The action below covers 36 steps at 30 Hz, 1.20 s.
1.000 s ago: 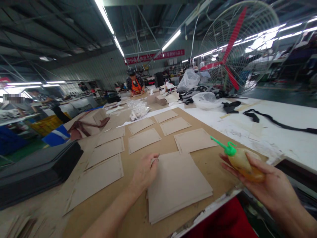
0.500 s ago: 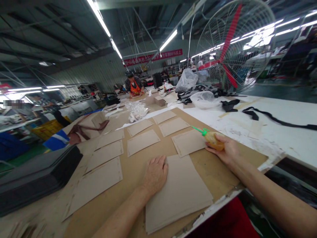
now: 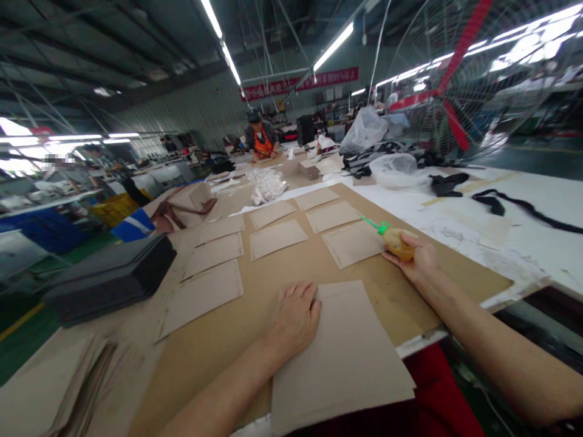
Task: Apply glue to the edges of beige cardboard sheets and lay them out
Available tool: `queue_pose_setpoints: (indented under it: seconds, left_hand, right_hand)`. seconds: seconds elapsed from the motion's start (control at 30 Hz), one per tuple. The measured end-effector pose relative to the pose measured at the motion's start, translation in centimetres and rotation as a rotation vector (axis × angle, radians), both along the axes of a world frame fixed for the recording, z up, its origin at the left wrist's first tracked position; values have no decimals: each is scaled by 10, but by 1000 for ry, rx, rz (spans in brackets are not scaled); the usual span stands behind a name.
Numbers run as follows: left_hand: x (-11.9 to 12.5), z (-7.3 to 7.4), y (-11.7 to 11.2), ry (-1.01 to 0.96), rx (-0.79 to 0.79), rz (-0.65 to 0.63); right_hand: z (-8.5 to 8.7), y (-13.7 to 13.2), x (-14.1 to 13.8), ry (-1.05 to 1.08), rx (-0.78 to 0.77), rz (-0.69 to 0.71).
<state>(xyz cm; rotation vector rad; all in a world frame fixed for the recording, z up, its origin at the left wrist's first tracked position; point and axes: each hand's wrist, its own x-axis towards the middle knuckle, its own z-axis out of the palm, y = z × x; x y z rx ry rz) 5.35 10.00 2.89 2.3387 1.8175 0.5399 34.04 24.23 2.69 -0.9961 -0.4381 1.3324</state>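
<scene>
My left hand (image 3: 297, 318) lies palm down, fingers close together and lightly bent, over the left edge of a stack of grey-brown cardboard sheets (image 3: 346, 352). The stack's near edge sticks out past the table edge. My right hand (image 3: 421, 258) is wrapped round a soft squeeze bottle (image 3: 397, 243) of amber liquid with a green nozzle. The bottle is tilted sideways, its nozzle pointing left above a cardboard piece (image 3: 353, 244). Several similar pieces, such as this one (image 3: 279, 239) and this larger one (image 3: 204, 294), lie in rows on a brown board (image 3: 237, 346).
Left of the board sits a dark foam-like stack (image 3: 112, 279); more cardboard (image 3: 50, 376) lies near left. Crumpled plastic (image 3: 268, 185), black fabric strips (image 3: 449, 185) and a clear bag (image 3: 396, 172) lie farther back. A large fan (image 3: 439, 94) stands right. Another person (image 3: 262, 142) works across the table.
The cardboard stack under my left hand has slid toward me, past the table edge. My right hand still holds the bottle over the same piece. The view has shifted left and down.
</scene>
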Motion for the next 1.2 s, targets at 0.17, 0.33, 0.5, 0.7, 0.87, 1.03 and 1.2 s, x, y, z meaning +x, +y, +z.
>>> queue_pose_setpoints:
  seconds: [0.17, 0.33, 0.5, 0.7, 0.87, 1.03, 1.2]
  left_hand:
    - [-41, 8, -24, -129, 29, 105]
    - [-75, 11, -99, -228, 56, 210]
    - [-60, 5, -166, -301, 84, 161]
    - [-48, -5, -174, -225, 86, 67]
    - [-51, -6, -166, -231, 96, 63]
    - [-52, -6, -159, -293, 75, 105]
    - [-52, -9, -155, -340, 77, 142]
  right_hand:
    - [11, -33, 12, -79, 43, -3]
    - [27, -89, 17, -233, 128, 149]
    - [51, -124, 0, -415, 160, 154]
    - [69, -122, -11, -431, 322, 166]
    - [75, -123, -3, -411, 249, 64]
    - [73, -125, 2, -452, 188, 97]
    - [71, -137, -7, -511, 265, 306]
